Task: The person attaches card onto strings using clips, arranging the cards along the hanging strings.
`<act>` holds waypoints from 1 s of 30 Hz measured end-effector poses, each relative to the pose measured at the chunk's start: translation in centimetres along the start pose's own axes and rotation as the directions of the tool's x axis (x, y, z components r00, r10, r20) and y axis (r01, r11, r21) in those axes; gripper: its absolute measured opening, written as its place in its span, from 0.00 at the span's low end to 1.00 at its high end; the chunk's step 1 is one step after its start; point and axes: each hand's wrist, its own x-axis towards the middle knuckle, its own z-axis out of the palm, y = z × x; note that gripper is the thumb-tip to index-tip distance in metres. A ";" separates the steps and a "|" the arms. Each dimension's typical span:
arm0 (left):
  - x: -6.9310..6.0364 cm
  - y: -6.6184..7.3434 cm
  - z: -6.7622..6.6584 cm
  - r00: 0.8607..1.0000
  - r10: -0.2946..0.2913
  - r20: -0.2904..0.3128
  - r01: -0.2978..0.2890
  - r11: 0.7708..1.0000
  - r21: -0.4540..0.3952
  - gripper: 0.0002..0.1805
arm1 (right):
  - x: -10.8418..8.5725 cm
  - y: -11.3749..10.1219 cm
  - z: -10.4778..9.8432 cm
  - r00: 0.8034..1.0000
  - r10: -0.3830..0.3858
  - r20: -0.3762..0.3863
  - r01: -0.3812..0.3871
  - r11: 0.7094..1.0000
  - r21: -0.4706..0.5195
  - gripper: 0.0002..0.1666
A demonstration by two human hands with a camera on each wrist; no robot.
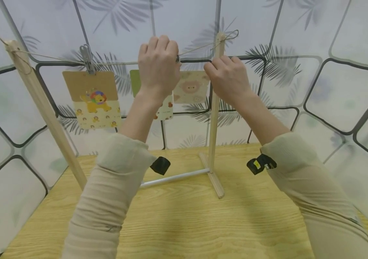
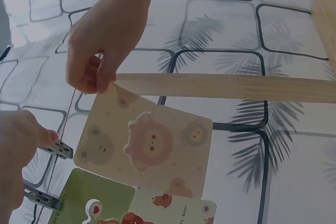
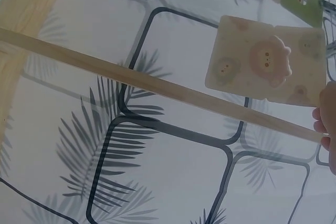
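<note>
My left hand [image 1: 158, 64] is raised at the twine [image 1: 116, 63]. In the left wrist view its thumb presses on a grey metal clip [image 2: 62, 149], whose jaws point to a beige card with a pink animal face [image 2: 152, 140]. My right hand [image 1: 227, 77] pinches a top corner of that card beside the right wooden post [image 1: 214, 126]. Below the left hand, a green-and-white card [image 2: 100, 192] hangs with another metal clip [image 2: 42, 198] at its upper edge. Farther left, a lion card [image 1: 95, 100] hangs from the twine by a grey clip [image 1: 87, 59].
The left wooden post [image 1: 48, 108] holds the other end of the twine. A white rod [image 1: 174, 177] runs low to the right post, which stands on a wooden foot [image 1: 216, 183]. Under it lies a wood-grain table [image 1: 235, 223]; behind is a patterned curtain-like backdrop [image 1: 342, 93].
</note>
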 end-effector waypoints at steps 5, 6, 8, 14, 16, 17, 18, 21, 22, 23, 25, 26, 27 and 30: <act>0.4 0.2 -0.1 0.999 -0.022 0.029 0.023 0.999 -0.026 0.05 | 0.3 0.3 0.1 1.000 0.004 0.000 -0.004 1.000 0.004 0.12; 0.5 0.3 -0.2 0.999 -0.023 0.033 0.025 0.999 -0.034 0.06 | 0.4 0.3 0.1 1.000 0.007 0.000 -0.007 1.000 0.006 0.12; 0.7 0.5 -0.3 0.999 -0.026 0.039 0.028 0.999 -0.047 0.07 | 0.6 0.4 0.1 1.000 0.015 0.004 -0.015 1.000 0.012 0.11; 1.1 0.8 -0.4 0.998 -0.026 0.063 0.029 0.998 -0.052 0.09 | 0.7 0.6 0.2 0.999 0.025 0.036 -0.026 0.999 0.033 0.08; 1.2 0.9 -0.4 0.996 -0.032 0.082 0.036 0.998 -0.053 0.10 | 0.7 0.6 0.2 0.998 0.023 0.052 -0.025 0.999 0.036 0.08; 1.2 0.9 -0.4 0.995 -0.034 0.091 0.040 0.998 -0.054 0.10 | 0.8 0.6 0.2 0.998 0.023 0.057 -0.025 0.999 0.036 0.08; 1.3 1.0 -0.5 0.994 -0.038 0.102 0.043 0.998 -0.054 0.10 | 0.8 0.6 0.1 0.998 0.021 0.065 -0.023 0.999 0.033 0.08; 1.4 1.1 -0.5 0.992 -0.042 0.122 0.049 0.997 -0.058 0.10 | 0.9 0.5 0.1 0.996 0.031 0.084 -0.033 0.999 0.022 0.08; 1.4 1.2 -0.6 0.991 -0.042 0.125 0.050 0.997 -0.058 0.10 | 1.0 0.5 0.1 0.995 0.036 0.094 -0.037 0.999 0.014 0.08; 1.4 1.3 -0.6 0.991 -0.040 0.128 0.047 0.997 -0.057 0.10 | 1.0 0.5 0.0 0.994 0.043 0.099 -0.044 0.999 0.009 0.08; 1.5 1.4 -0.7 0.990 -0.034 0.139 0.042 0.998 -0.055 0.11 | 1.2 0.5 0.0 0.992 0.058 0.112 -0.058 0.998 -0.005 0.09; 1.5 1.5 -0.7 0.989 -0.032 0.143 0.040 0.998 -0.053 0.11 | 1.2 0.5 0.0 0.991 0.067 0.113 -0.066 0.998 -0.012 0.09; 1.5 1.5 -0.7 0.988 -0.030 0.149 0.038 0.998 -0.050 0.11 | 1.3 0.5 -0.1 0.991 0.075 0.113 -0.073 0.997 -0.019 0.09; 1.6 1.7 -0.8 0.986 -0.024 0.167 0.032 0.999 -0.042 0.11 | 1.4 0.4 -0.1 0.990 0.094 0.103 -0.091 0.995 -0.033 0.09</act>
